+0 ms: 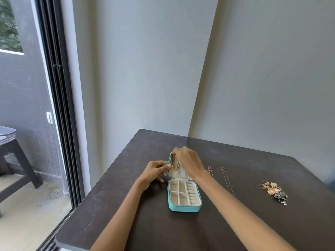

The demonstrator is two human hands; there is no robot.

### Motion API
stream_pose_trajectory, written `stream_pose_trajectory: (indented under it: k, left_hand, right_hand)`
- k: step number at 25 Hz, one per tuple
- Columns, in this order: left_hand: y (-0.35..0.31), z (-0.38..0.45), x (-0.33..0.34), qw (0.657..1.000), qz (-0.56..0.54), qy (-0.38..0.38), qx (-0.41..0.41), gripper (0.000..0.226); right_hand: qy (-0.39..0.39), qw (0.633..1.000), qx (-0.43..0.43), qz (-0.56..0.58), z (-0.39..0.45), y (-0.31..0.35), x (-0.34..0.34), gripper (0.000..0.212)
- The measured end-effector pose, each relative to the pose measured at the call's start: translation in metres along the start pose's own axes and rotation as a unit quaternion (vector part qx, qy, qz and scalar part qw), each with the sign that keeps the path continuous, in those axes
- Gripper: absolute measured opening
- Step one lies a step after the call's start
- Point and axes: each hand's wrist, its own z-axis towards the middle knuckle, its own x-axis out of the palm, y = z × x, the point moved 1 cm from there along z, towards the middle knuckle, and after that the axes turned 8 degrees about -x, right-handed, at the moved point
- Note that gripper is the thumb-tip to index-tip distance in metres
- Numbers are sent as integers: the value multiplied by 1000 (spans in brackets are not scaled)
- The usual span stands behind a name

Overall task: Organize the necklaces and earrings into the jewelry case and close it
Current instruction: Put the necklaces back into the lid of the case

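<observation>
On the dark table (235,223), both hands' fingers (174,152) pinch a gold necklace (175,163) inside the case lid (170,157), earrings (273,191) well apart.

Dark table (235,223); glass door (59,124)

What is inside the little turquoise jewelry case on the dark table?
The turquoise jewelry case has cream compartments that look empty. A gold chain necklace hangs inside its raised lid; the right hand covers the lid's top.
</observation>
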Motion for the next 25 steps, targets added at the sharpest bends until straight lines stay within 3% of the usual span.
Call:
stream_pose_trajectory:
  k: [4,17,25]
  left_hand:
    - [1,1,1,1000,9,-5,17,23]
    - [2,-1,2,999,22,-7,24,22]
    - [3,-2,3,999,26,-21,35,18]
  right_hand:
    - [9,999,-23,-47,-1,0,2,41]
    - [-54,989,-81,-113,-12,-5,10,21]
    - [-82,988,-71,-111,-10,-7,7,22]
